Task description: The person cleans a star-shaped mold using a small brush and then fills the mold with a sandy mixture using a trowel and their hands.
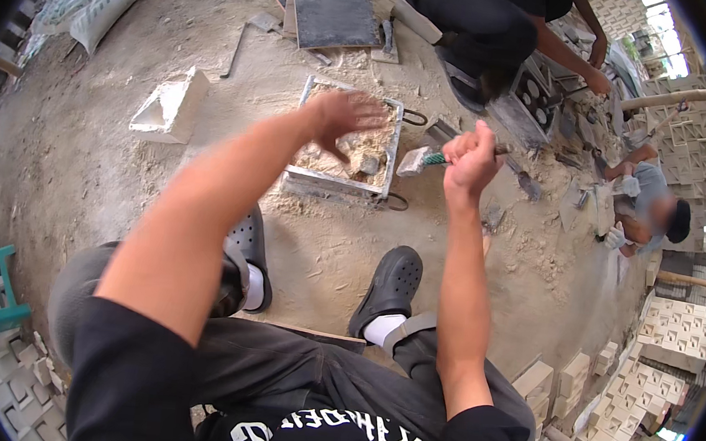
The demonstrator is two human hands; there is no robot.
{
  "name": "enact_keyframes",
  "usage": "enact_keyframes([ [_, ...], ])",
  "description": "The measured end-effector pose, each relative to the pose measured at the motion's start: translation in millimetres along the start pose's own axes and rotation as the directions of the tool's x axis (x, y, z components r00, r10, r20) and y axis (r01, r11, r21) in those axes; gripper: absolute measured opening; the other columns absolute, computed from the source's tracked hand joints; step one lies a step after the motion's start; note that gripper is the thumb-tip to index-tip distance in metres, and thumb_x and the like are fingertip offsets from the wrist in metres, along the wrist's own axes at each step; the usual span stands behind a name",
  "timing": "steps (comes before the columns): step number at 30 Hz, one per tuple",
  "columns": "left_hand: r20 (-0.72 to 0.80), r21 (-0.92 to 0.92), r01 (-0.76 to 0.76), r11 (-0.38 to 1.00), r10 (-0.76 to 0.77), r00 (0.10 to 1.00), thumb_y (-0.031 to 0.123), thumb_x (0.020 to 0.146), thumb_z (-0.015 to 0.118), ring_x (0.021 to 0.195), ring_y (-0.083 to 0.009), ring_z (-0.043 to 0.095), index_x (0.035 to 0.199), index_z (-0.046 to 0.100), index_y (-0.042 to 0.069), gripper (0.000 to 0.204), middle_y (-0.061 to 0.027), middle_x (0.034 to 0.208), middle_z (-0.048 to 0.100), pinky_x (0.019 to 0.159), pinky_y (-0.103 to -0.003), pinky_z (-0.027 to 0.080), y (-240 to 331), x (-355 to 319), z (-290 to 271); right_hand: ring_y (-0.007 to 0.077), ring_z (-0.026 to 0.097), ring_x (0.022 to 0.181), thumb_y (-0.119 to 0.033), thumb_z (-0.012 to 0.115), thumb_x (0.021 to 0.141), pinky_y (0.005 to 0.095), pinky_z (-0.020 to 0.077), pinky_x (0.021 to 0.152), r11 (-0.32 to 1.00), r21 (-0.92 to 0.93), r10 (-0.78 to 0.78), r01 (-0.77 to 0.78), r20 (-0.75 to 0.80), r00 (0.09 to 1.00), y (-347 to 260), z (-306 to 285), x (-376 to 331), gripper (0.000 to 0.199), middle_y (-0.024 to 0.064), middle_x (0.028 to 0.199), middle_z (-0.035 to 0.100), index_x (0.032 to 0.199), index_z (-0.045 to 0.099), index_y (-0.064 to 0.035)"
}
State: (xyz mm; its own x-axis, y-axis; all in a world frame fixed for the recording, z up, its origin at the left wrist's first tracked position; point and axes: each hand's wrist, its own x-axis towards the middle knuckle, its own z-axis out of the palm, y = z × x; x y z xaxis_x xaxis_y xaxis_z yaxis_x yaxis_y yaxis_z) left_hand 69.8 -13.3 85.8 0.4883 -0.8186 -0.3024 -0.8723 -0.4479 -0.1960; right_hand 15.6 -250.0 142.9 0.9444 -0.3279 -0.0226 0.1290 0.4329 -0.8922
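Note:
My left hand (345, 123) is over a square metal-edged box (396, 144) on the ground, fingers spread and slightly blurred; whether it touches the fill cannot be told. Pale, crumbly sand (368, 148) fills the box, and a small grey lump (370, 165) lies on it near the right rim. Just right of the box, my right hand (471, 157) is closed round a short-handled tool (414, 162) with a pale, dusty head and a green section of handle. Its handle end sticks out past my fist. Wire loops (413, 118) stand out from the box's right side.
A white hollow block (170, 108) sits left of the box. Beyond it lie dark boards (333, 17) and a thin rod (234, 50). A co-worker's leg (479, 30) is close at the back right, beside a mould with round holes (533, 100). Another person (653, 196) works farther right.

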Motion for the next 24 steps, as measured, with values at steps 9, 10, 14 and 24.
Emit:
enact_keyframes([
  [9,0.2,-0.114,0.651,0.751,-0.624,0.755,0.055,0.094,0.058,0.098,-0.0285,0.068,0.117,0.064,0.013,0.048,-0.0099,0.102,0.07,0.087,-0.046,0.054,-129.3,-82.4,-99.5,0.0112,0.032,0.037,-0.017,0.056,0.095,0.03,0.0281,0.039,0.96,-0.271,-0.02,0.076,0.206,0.978,52.1,16.6,-13.0,0.048,-0.0014,0.046,0.035,0.053,0.034,-0.0133],
  [10,0.14,-0.186,0.685,0.704,-0.671,0.728,0.053,0.094,0.058,0.102,-0.0302,0.067,0.115,0.065,0.013,0.046,-0.0111,0.106,0.07,0.088,-0.045,0.054,-130.8,-88.4,-101.4,0.0108,0.032,0.038,-0.018,0.056,0.095,0.0297,0.0275,0.039,0.958,-0.266,-0.045,0.108,0.234,0.971,45.9,19.2,-12.6,0.048,-0.0017,0.046,0.035,0.053,0.033,-0.0132],
  [14,0.145,-0.172,0.594,0.786,-0.576,0.805,0.051,0.096,0.056,0.104,-0.0317,0.066,0.115,0.067,0.012,0.045,-0.0132,0.102,0.071,0.087,-0.046,0.053,-125.1,-88.5,-81.0,0.0091,0.031,0.04,-0.018,0.058,0.095,0.0293,0.0256,0.04,0.951,-0.281,-0.044,0.127,0.285,0.958,50.8,11.4,-11.9,0.048,-0.0025,0.047,0.034,0.054,0.034,-0.0133],
  [24,0.252,-0.152,0.33,0.932,-0.286,0.925,0.045,0.094,0.062,0.092,-0.0208,0.07,0.101,0.069,0.013,0.033,-0.0066,0.095,0.071,0.081,-0.038,0.057,-46.3,-66.0,-45.4,0.0106,0.026,0.035,-0.015,0.053,0.096,0.0296,0.0231,0.037,0.987,-0.13,-0.064,0.089,0.182,0.981,37.8,-16.3,-20.1,0.05,-0.0021,0.044,0.029,0.052,0.029,-0.0137],
])
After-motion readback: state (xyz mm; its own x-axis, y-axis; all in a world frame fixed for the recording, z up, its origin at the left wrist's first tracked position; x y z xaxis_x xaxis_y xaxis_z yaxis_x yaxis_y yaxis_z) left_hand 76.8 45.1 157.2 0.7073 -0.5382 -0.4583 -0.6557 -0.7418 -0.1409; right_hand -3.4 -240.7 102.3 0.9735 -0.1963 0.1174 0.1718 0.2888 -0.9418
